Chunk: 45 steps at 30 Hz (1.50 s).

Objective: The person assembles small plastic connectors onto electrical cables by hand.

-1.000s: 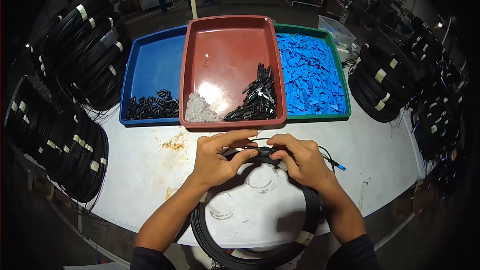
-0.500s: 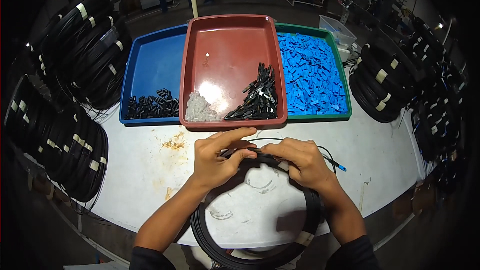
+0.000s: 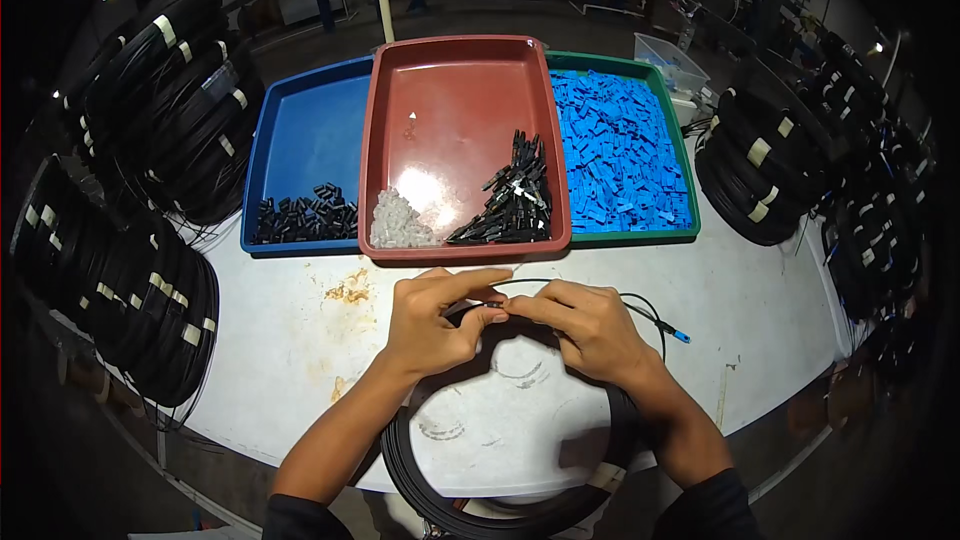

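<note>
My left hand (image 3: 436,317) and my right hand (image 3: 583,325) meet over the white table (image 3: 270,340), both pinching the thin black cable end (image 3: 487,307) between their fingertips. The cable arcs to the right and ends in a small blue tip (image 3: 680,336) lying on the table. A black cable coil (image 3: 500,500) with a white tape band lies under my wrists at the near edge. Just beyond my hands stands a red tray (image 3: 462,90) holding black connector parts (image 3: 508,205) and a small heap of clear parts (image 3: 402,223).
A blue tray (image 3: 305,145) with small black pieces stands left of the red one; a green tray (image 3: 620,155) full of blue pieces stands right. Stacks of black cable coils (image 3: 120,280) line the left side, more coils (image 3: 760,175) the right. A brown stain (image 3: 350,290) marks the table.
My fingers have shifted slightly along the cable end, the left forefinger now stretched out over it. The coil and trays have not moved.
</note>
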### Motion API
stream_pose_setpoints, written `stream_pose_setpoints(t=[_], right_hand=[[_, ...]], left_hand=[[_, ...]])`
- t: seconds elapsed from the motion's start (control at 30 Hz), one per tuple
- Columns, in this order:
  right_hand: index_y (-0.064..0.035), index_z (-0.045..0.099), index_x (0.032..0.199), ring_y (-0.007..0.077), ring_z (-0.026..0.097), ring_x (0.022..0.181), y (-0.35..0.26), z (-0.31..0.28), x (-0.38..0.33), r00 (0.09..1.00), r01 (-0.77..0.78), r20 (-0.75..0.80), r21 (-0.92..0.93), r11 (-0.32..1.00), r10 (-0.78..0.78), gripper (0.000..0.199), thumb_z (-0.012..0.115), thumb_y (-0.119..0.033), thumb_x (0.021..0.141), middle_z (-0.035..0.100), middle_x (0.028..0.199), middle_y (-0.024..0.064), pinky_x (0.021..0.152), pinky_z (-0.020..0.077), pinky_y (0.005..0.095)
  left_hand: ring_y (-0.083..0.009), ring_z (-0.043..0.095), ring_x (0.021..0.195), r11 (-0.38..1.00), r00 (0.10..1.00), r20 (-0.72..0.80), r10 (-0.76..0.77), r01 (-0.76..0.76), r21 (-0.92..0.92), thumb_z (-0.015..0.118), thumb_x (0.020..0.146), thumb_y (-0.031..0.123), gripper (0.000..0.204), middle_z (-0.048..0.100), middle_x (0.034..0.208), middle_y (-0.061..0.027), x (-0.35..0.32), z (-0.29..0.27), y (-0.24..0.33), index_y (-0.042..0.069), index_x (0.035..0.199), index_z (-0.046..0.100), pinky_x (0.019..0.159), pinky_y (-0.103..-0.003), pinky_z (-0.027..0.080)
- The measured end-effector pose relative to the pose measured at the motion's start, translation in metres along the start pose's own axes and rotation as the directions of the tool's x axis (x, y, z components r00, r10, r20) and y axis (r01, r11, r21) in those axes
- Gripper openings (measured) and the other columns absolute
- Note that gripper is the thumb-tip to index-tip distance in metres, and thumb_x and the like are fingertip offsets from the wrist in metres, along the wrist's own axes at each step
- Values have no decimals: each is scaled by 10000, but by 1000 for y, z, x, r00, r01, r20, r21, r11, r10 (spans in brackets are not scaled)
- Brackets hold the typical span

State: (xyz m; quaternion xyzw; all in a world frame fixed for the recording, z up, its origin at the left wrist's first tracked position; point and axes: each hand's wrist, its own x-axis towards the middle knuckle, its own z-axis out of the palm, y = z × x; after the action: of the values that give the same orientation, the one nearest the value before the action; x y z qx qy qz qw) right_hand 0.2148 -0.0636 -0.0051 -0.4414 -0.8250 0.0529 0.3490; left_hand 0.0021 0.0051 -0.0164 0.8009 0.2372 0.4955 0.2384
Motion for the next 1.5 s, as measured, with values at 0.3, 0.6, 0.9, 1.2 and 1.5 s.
stream_pose_setpoints(t=[0.3,0.6,0.9,1.2,1.5], right_hand=[[-77,720,1070,300,696,826,7,7,1,987,82,-144,50,995,-74,369,668,51,728,703,946,92,740,570,400],[-59,710,1032,299,693,809,6,5,4,983,51,-182,123,991,-28,291,661,65,773,706,890,104,716,552,390],[-53,715,1013,295,699,799,5,8,4,987,47,-162,156,987,-22,272,676,67,772,715,885,109,716,557,386],[-18,732,971,291,711,774,6,6,6,991,8,-130,196,981,18,215,703,63,774,723,857,123,699,573,378],[-80,754,993,259,687,693,10,2,2,997,-72,-27,175,982,78,234,717,-22,769,730,869,76,633,545,369]], left_hand=[[-222,719,784,1000,999,35,-21,20,14,856,766,137,294,784,968,-118,7,-11,8,56,1041,793,752,-313,552],[-193,750,948,972,920,-320,-227,234,-19,693,937,76,225,781,987,-147,52,-86,-21,-34,1128,739,884,-311,553],[-277,679,927,819,933,306,-192,-19,573,752,759,36,230,766,932,-104,95,-100,-59,77,979,808,810,-372,546],[-230,627,951,635,823,555,-121,-366,681,795,675,160,172,737,831,-43,111,-78,-87,137,844,820,840,-383,466],[-225,610,956,736,755,647,-109,-376,563,792,659,168,170,728,852,-17,111,-73,-103,153,825,826,858,-369,452]])
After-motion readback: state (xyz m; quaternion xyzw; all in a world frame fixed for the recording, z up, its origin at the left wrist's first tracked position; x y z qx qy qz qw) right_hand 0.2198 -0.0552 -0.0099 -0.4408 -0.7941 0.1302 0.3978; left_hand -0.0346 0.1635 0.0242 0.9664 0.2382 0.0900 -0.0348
